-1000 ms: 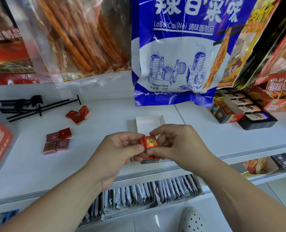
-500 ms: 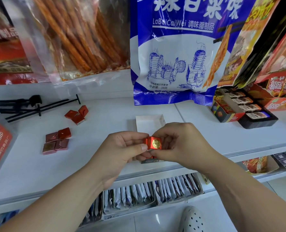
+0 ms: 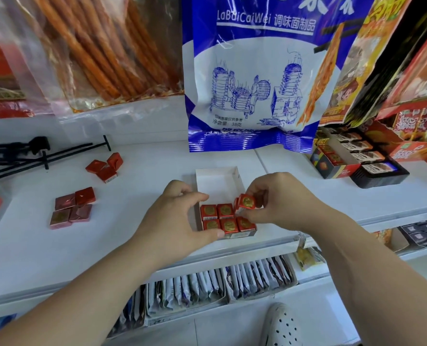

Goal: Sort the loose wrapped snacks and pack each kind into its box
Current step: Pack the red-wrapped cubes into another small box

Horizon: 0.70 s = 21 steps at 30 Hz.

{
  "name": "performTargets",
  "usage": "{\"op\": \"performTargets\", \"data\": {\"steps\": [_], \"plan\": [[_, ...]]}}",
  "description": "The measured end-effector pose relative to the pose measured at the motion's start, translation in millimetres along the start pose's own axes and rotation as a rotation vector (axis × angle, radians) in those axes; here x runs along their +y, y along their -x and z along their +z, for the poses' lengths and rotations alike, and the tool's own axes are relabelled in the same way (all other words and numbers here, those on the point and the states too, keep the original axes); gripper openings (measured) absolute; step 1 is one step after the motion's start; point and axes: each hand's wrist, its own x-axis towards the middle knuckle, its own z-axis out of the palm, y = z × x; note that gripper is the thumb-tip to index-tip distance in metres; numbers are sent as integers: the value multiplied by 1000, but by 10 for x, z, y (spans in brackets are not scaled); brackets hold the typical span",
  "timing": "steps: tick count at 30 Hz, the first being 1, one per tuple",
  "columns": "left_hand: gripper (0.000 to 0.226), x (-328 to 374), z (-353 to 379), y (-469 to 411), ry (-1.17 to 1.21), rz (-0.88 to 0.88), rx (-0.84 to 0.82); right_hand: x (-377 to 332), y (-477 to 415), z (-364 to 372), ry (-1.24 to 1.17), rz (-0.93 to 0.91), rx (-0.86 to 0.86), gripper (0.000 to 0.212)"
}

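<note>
Right hand (image 3: pixel 282 198) pinches red foil square (image 3: pixel 247 201) by opposite edges, tilted over free slot, centre frame. Left hand (image 3: pixel 175 216) grips white box (image 3: pixel 217 178) at left wall and near corner. Five packed squares (image 3: pixel 223 218) inside. Loose squares (image 3: pixel 72 208) wait centre-left. Square likely light, stiff, foil slick: edge pinch suits.

**A:** How do the arms lie?

**B:** Both are bare. The left forearm (image 3: pixel 82 295) reaches in from the lower left and the right forearm (image 3: pixel 369 258) from the lower right, converging toward the middle.

**A:** And the left hand?

**B:** The left hand (image 3: pixel 177 216) is palm down with its fingers curled. It grips the box (image 3: pixel 220 183) by its near left part, between thumb and index finger.

**A:** The right one?

**B:** The right hand (image 3: pixel 280 198) is close beside the left, knuckles up. It pinches a wrapped snack (image 3: pixel 247 201) between thumb and fingertips and holds it tilted at the box's right edge.
</note>
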Motion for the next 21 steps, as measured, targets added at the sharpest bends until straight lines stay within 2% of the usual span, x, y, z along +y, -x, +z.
{"op": "performTargets", "data": {"steps": [9,16,21], "plan": [[79,-98,27,-60,8,34,-57,-81,-170,-58,203,50,-162,28],[79,-135,23,-65,-3,41,-74,-48,-203,-89,114,114,-300,27],[77,-158,30,-80,2,45,-68,6,-123,-84,96,76,-377,29]]}}
